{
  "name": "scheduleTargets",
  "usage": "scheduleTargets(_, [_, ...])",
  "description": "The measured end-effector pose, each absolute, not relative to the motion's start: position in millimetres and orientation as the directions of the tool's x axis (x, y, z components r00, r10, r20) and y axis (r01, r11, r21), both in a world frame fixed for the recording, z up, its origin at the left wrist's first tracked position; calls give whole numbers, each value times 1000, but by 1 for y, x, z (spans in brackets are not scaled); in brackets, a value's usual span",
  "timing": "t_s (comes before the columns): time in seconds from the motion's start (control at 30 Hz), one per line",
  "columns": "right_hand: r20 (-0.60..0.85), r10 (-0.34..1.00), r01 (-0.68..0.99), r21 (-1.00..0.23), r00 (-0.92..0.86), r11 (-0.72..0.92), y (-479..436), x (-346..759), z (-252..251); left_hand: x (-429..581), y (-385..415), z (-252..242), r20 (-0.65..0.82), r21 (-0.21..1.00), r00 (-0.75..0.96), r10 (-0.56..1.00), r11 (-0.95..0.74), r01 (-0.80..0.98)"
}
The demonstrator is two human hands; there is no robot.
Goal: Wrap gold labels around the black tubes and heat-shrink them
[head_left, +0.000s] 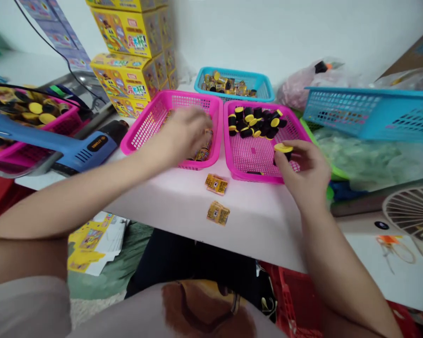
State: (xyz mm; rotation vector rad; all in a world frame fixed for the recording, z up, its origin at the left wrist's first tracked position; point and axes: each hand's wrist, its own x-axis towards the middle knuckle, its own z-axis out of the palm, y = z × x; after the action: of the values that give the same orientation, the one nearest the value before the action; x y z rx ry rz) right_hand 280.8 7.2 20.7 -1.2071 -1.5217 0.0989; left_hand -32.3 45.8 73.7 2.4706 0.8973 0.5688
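Observation:
My left hand reaches into the left pink basket, blurred by motion, over small gold-wrapped items; its fingers do not show clearly. My right hand is closed on a small black bottle with a yellow cap at the front of the right pink basket. More black, yellow-capped bottles lie heaped at that basket's back. Two gold label wrappers lie on the white table in front of the baskets.
A blue basket of gold-wrapped items stands behind. Another blue basket rests tilted at right over plastic bags. A blue heat gun and a pink tray of bottles lie at left. Yellow boxes are stacked behind. A white fan stands at right.

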Motion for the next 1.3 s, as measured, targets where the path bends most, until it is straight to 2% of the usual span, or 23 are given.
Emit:
scheduleTargets(0.07, [721,679,642,-588,140,492,0,281,15,-21,-10,50,172,499,779,603,-735,459])
scheduleTargets(0.17, [734,673,679,-539,90,498,-3,280,11,-11,-78,-1,78,134,870,487,-870,475])
scheduleTargets(0.27, [734,677,708,-510,61,489,-3,278,12,-12,-116,-36,108,-127,878,465,-870,477])
scheduleTargets(0.37, [726,687,720,-502,48,480,-5,277,15,-23,-135,-36,184,-239,897,402,-867,438])
scheduleTargets(0.43, [718,695,720,-502,38,479,-5,276,16,-32,-140,-21,225,-213,910,347,-894,394])
scheduleTargets(0.57, [725,687,695,-515,42,502,-6,274,17,-39,-120,23,317,-32,905,283,-951,309])
scheduleTargets(0.6, [734,676,674,-531,64,513,-7,273,16,-36,-108,34,355,47,888,293,-954,297])
scheduleTargets(0.67, [745,654,609,-582,133,539,-9,270,16,-26,-81,53,416,278,830,371,-921,272])
scheduleTargets(0.77, [734,640,471,-658,228,587,-12,265,17,-4,-37,68,388,662,729,564,-721,205])
scheduleTargets(0.87, [744,625,397,-660,234,637,-17,260,17,13,-5,59,316,854,639,701,-504,130])
scheduleTargets(0.97, [765,611,371,-637,201,676,-19,256,16,16,10,37,284,869,607,743,-466,165])
scheduleTargets(1.1, [744,647,329,-660,163,676,-21,252,11,6,11,16,328,713,708,626,-655,249])
scheduleTargets(1.2, [725,674,337,-675,142,656,-22,250,10,3,9,16,150,608,802,579,-693,387])
scheduleTargets(1.3, [710,696,369,-679,110,635,-24,249,12,2,10,22,-60,515,797,600,-665,540])
